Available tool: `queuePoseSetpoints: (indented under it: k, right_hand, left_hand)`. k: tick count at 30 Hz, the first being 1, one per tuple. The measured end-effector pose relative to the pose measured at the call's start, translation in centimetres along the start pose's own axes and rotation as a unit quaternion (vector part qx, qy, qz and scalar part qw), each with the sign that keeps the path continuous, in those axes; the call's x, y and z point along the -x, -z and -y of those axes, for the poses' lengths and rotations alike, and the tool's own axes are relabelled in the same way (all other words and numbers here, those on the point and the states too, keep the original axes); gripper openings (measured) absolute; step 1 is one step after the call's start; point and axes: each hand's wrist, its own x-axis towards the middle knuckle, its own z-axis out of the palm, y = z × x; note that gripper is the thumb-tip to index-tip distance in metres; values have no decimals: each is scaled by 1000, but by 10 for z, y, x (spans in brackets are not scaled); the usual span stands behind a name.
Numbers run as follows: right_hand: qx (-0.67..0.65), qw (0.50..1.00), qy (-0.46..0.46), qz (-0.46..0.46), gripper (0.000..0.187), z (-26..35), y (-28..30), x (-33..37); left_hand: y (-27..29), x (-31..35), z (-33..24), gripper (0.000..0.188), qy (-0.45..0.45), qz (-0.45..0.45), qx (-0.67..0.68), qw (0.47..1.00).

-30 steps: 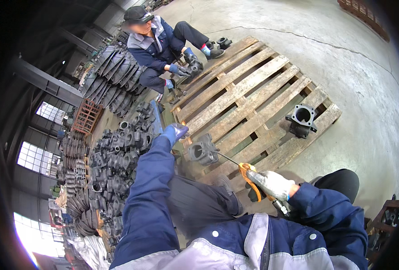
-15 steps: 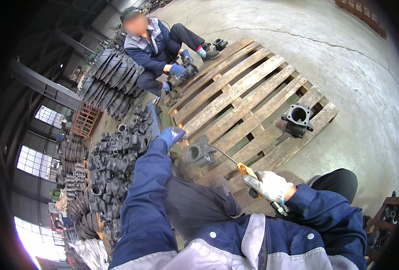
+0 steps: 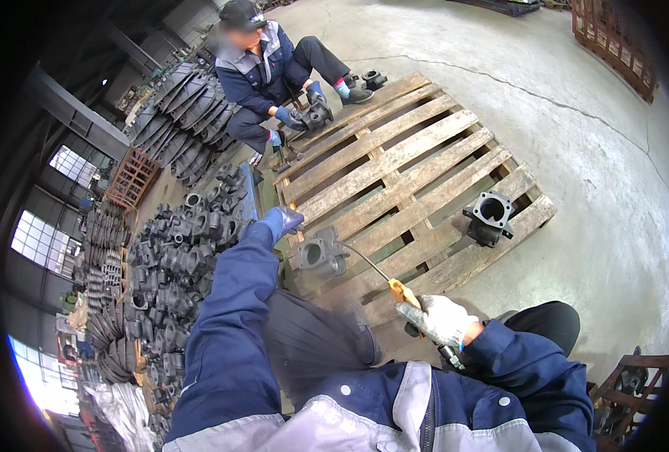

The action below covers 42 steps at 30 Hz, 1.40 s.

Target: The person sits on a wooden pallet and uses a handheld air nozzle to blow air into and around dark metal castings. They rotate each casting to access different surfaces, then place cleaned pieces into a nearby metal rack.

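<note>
My right hand (image 3: 440, 320), in a whitish work glove, is closed around a yellow-handled air blow gun (image 3: 402, 292) with a hose fitting below it. Its thin bent metal tube reaches left to a grey metal casting (image 3: 321, 255), whose round bore faces left, at the near-left side of the wooden pallet (image 3: 394, 177). The casting looks smeared. Just beyond it, apart from it in this view, is my left hand (image 3: 281, 221) in a blue glove; its fingers are blurred, and I cannot make out anything in them. A second casting (image 3: 492, 209), black with a square flange, stands on the pallet's right corner.
Across the pallet a co-worker (image 3: 263, 71) in blue gloves sits handling another casting (image 3: 317, 115). A large heap of dark castings (image 3: 183, 256) lies left of my arm. Rusty metal crates (image 3: 613, 41) stand at far right, with another rack (image 3: 636, 392) at lower right.
My view has shifted, so the pallet and castings sit slightly lower and further left. Both hands and the blow gun keep nearly the same places around the near casting. The co-worker's head has lowered.
</note>
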Motion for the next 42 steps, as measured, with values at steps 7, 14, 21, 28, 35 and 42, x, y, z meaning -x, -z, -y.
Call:
queuePoseSetpoints:
  k: [7,14,21,28,35,42]
  right_hand:
    - [-15,1000,8,8,71,2,2,4]
    - [-17,1000,14,-7,69,0,-1,1]
    - [-5,1000,0,-6,70,0,-1,-1]
    - [12,1000,-20,4,72,-1,0,-1]
    - [-7,1000,-9,-9,71,-2,-1,1]
    - [-13,1000,-18,-3,71,-3,0,1]
  left_hand:
    - [-4,-9,12,36,-34,3,-1,999]
    - [-1,5,5,34,-28,8,-4,1000]
    - [-1,12,-11,33,17,10,-68,997]
    - [-2,15,-8,31,5,0,-34,999]
    - [-4,17,-17,31,36,-4,-42,998]
    - [-2,22,-21,35,27,21,-20,999]
